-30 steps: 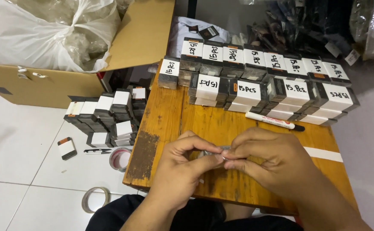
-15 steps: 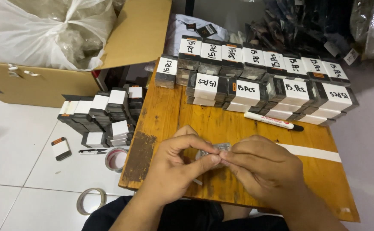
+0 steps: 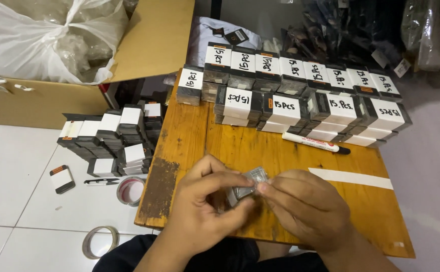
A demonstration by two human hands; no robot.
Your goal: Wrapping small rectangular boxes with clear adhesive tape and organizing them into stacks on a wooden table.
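I've got both hands on a small clear-wrapped silvery packet (image 3: 247, 184) above the worn wooden table (image 3: 240, 146): left hand (image 3: 205, 211) fingers pinching its near end, right hand (image 3: 305, 209) fingertips nipping the other. Looks like I'm wrapping it, though that's blurred. Next calls for steady pinching, then setting it by the black label-topped bundles (image 3: 290, 108)

I see a wooden counter (image 3: 220, 146) carrying rows of labelled black-and-white boxes (image 3: 285, 108) with a white marker (image 3: 314, 143) just beside them. On the tiled floor (image 3: 18, 171) sit more stacked boxes (image 3: 114, 138), two tape rolls (image 3: 130, 190), and a cardboard carton (image 3: 43, 98) holding a plastic bag (image 3: 43, 35).
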